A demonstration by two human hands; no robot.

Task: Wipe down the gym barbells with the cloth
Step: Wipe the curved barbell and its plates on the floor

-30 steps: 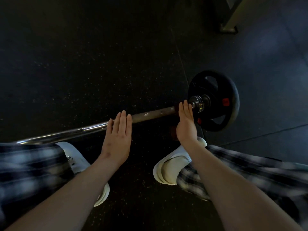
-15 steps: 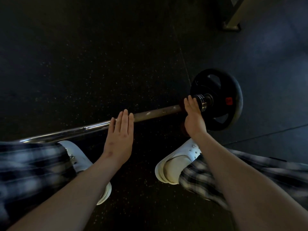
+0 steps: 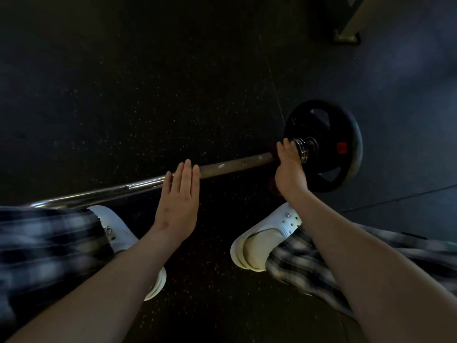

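The barbell (image 3: pixel 235 164) is laid on the dark speckled floor (image 3: pixel 148 82), running from the lower left towards the right, where a black weight plate (image 3: pixel 346 134) is carried on its end. The left hand (image 3: pixel 179 206) is held flat, its grip apart with the fingers straight and together, and the fingertips (image 3: pixel 186 167) are laid on the bar where the shiny part meets the dull brown part. The right hand (image 3: pixel 289 174) is set at the bar's right end, just beside the ringed collar (image 3: pixel 303 151); its grip is closed over the bar, the fingers bent across it. A dark reddish shape (image 3: pixel 272 184) is seen under this hand, but what it is cannot be told. White shoes (image 3: pixel 264 241) are planted on the near side of the bar
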